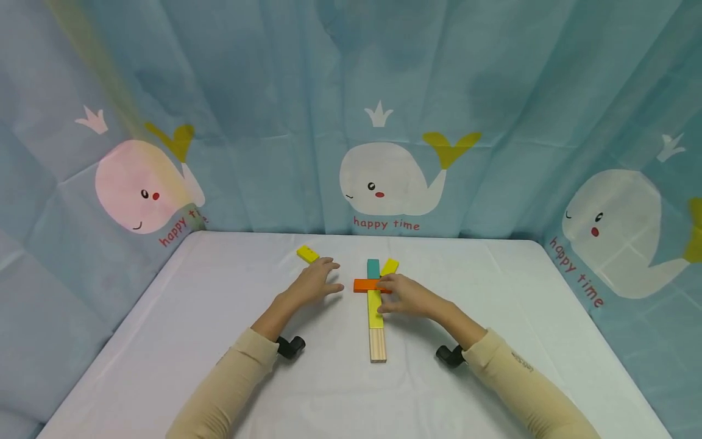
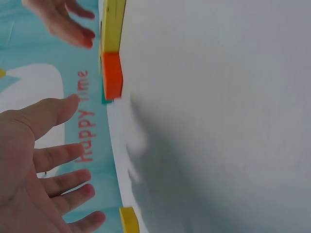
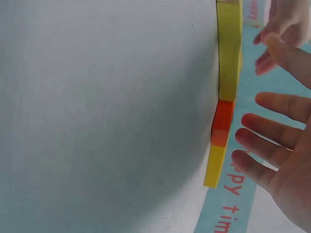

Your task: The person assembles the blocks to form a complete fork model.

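Observation:
Several flat blocks lie joined on the white table. A plain wooden block [image 1: 378, 346] is nearest, then a yellow block [image 1: 375, 310], an orange block [image 1: 364, 285] set crosswise, and a teal block [image 1: 373, 269] beyond it. Another yellow block [image 1: 390, 266] slants off to the right of the teal one. My right hand [image 1: 410, 296] hovers over the right part of the orange block, fingers spread and holding nothing. Left of the row, my left hand [image 1: 314, 283] is held above the table with loose, empty fingers. Just past it lies a separate yellow block [image 1: 307, 253], partly covered in the head view.
A white cloth covers the table [image 1: 230, 268]. Behind and beside it hangs a blue curtain [image 1: 263, 152] printed with whales. A black wrist device [image 1: 290, 347] sits under the left wrist, and a matching device [image 1: 450, 356] under the right.

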Demonstrator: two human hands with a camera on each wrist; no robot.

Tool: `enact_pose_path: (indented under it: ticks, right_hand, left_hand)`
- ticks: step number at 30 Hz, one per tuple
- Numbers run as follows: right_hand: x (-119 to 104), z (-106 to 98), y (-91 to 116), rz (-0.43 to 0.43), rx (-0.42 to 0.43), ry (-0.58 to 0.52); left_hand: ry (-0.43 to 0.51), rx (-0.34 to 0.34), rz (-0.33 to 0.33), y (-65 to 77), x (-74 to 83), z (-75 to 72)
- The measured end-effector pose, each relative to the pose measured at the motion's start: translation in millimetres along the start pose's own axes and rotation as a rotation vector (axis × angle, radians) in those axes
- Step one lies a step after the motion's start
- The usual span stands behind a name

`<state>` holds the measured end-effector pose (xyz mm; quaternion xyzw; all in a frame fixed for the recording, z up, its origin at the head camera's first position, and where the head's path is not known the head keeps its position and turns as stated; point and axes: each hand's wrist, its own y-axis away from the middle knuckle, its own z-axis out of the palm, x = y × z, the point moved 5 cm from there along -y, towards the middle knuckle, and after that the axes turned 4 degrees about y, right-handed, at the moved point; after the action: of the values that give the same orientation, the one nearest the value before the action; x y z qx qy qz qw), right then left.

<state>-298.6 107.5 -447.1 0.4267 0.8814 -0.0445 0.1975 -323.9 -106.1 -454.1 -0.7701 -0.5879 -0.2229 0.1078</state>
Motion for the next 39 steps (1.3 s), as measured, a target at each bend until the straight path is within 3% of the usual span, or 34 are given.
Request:
enact_pose_path:
  ticks: [9, 19, 29, 39]
  right_hand:
    - [-6, 5, 7, 0.024, -0.024, 0.040]
    - [-11, 10, 9, -0.014, -0.052, 0.101]
    - [-13, 13, 8, 0.002, -0.079, 0.146]
    - [-15, 10, 10, 0.003, -0.090, 0.150]
  left_hand:
    - [0.037, 0.056, -0.015, -9.0, -21.6, -14.1]
    - [0.010, 0.127, -0.030, -21.8, -41.3, -26.3]
    - [0.061, 0.165, -0.101, -31.9, -62.0, -31.8]
    - [0.067, 0.206, -0.144, -36.0, -70.4, -32.2]
